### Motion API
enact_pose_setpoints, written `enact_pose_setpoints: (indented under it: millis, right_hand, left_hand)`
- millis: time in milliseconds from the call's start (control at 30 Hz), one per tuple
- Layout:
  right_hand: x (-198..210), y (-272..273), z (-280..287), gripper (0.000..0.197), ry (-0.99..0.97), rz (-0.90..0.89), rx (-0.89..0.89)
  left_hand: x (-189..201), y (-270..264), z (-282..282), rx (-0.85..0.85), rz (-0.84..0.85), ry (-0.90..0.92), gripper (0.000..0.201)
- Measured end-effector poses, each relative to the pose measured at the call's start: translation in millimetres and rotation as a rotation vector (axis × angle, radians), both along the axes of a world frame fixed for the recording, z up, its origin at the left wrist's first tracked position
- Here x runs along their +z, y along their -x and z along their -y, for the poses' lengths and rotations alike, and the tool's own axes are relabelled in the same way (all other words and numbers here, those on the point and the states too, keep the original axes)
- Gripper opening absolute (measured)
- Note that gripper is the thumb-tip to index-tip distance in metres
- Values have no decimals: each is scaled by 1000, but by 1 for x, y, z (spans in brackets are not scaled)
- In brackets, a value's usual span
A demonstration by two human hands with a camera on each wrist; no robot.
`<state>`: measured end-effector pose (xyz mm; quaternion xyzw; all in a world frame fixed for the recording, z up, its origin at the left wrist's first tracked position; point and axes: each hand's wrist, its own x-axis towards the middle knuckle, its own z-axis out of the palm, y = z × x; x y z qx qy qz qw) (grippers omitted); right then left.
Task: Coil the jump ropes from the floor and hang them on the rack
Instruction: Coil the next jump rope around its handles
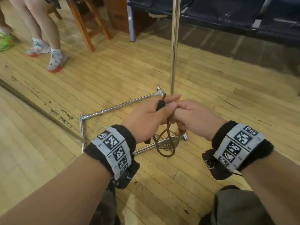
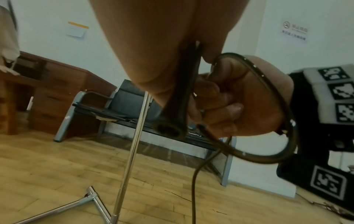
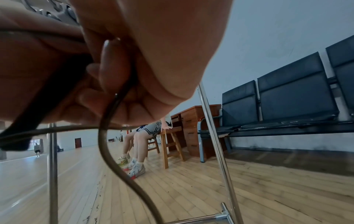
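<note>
A dark brown jump rope [image 1: 165,143] hangs from both hands, its lower loops piled on the wooden floor over the rack's base bar. My left hand [image 1: 152,114] grips the black handle [image 1: 160,103], whose hollow end [image 2: 168,130] shows in the left wrist view. Touching it on the right, my right hand [image 1: 190,116] pinches the cord [image 3: 114,106] in curled fingers. One loop of cord [image 2: 268,106] curves round the right hand. The chrome rack [image 1: 174,46] rises just behind the hands.
The rack's chrome base frame [image 1: 120,104] lies on the floor beneath my hands. A person's legs and sneakers [image 1: 55,62] stand at the far left by wooden stools [image 1: 84,25]. Dark bench seats [image 1: 227,15] line the back wall, with a wooden desk [image 2: 57,94] to their left.
</note>
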<state>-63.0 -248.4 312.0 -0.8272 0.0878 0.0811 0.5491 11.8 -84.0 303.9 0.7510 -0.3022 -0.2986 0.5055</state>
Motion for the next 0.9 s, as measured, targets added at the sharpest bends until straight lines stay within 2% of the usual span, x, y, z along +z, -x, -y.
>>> enact_pose_setpoints:
  millis: [67, 133, 267, 433, 500, 567, 667, 733, 800, 900]
  right_hand:
    - [-2, -1, 4, 35, 10, -8, -51]
    - [-5, -3, 10, 31, 66, -4, -107]
    - [-11, -5, 14, 25, 158, 8, -139]
    - [-19, -2, 16, 25, 216, 15, -119]
    - [-23, -1, 20, 30, 176, 16, -104]
    - [-29, 1, 26, 37, 132, -14, -96]
    - [-44, 6, 42, 44, 332, -131, -8]
    - [-58, 13, 53, 46, 442, -252, 25]
    - [-71, 21, 65, 52, 514, -358, 3]
    - [-79, 24, 81, 57, 696, -459, -80]
  left_hand:
    - [0, -2, 1, 44, -123, 62, 42]
    - [0, -5, 0, 55, -171, 77, 43]
    - [-2, -5, -1, 11, -33, -22, 39]
    - [3, -12, 0, 105, 39, -79, 10]
    - [4, -17, -3, 224, -2, -40, 9]
    - [10, -26, -9, 396, -168, 132, 7]
    - [27, -50, -30, 663, -421, 501, 7]
    - [34, -66, -46, 817, -481, 658, 10]
    - [34, -73, -56, 946, -467, 722, 16]
    - [23, -71, -55, 1041, -411, 595, 19]
